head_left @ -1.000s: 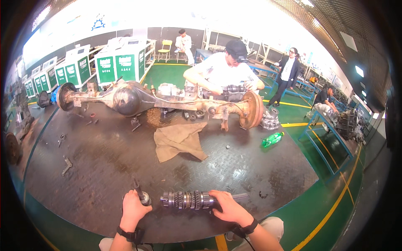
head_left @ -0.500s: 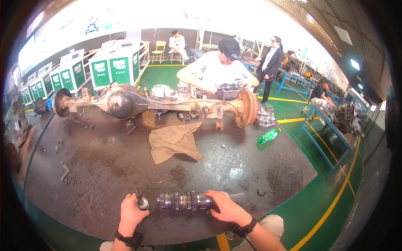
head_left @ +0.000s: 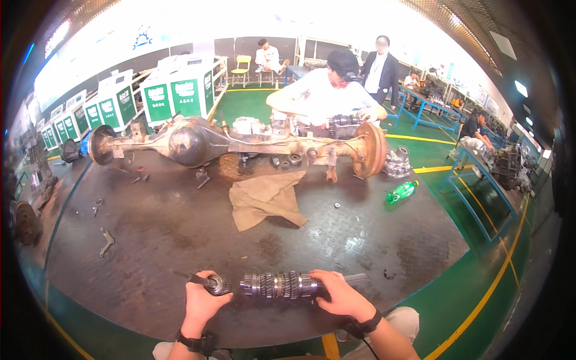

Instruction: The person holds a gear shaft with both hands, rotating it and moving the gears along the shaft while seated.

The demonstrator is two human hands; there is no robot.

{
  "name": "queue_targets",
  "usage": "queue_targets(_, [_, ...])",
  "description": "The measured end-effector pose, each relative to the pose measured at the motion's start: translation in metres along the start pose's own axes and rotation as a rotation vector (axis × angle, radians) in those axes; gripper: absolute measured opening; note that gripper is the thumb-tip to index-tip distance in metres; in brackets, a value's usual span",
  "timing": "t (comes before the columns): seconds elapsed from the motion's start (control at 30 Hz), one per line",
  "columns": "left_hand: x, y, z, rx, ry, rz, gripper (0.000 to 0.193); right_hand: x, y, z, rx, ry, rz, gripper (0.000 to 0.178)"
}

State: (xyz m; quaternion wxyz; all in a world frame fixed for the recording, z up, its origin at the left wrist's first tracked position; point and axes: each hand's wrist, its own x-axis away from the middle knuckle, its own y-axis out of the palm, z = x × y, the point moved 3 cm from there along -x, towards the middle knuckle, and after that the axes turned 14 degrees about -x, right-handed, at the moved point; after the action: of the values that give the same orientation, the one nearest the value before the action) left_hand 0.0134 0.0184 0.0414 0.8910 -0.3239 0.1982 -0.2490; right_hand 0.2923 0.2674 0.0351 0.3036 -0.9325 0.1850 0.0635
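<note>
Left hand [head_left: 203, 305] was clamped on small shaft [head_left: 219, 285], toothed end near gear shaft [head_left: 279, 285]. Gear shaft lay on bench [head_left: 174, 240], right hand [head_left: 343, 297] clamped over its right part.

my left hand [head_left: 203, 300] curls in a grip, thumb [head_left: 224, 297] rightward; my right hand [head_left: 344, 296] clasps palm-down, fingers [head_left: 324, 276] pointing left; both forearms [head_left: 393, 344] reach forward, angled inward.

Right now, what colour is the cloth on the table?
The cloth is brown; the head view shows it.
</note>
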Motion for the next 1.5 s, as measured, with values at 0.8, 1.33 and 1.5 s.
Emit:
queue_targets(0.8, [0.019, 0.052, 0.004, 0.416, 0.022, -0.130, 0.057, -0.004, -0.004, -0.007, -0.034, 0.002, 0.008, 0.065])
queue_targets(1.33, [0.014, 0.068, -0.019, 0.587, -0.149, -0.099, 0.053, -0.003, -0.002, -0.003, -0.035, 0.009, 0.045, 0.067])
queue_targets(1.5, [0.012, 0.067, -0.021, 0.649, -0.070, -0.118, 0.053, -0.004, -0.003, 0.002, -0.054, 0.026, 0.048, 0.066])
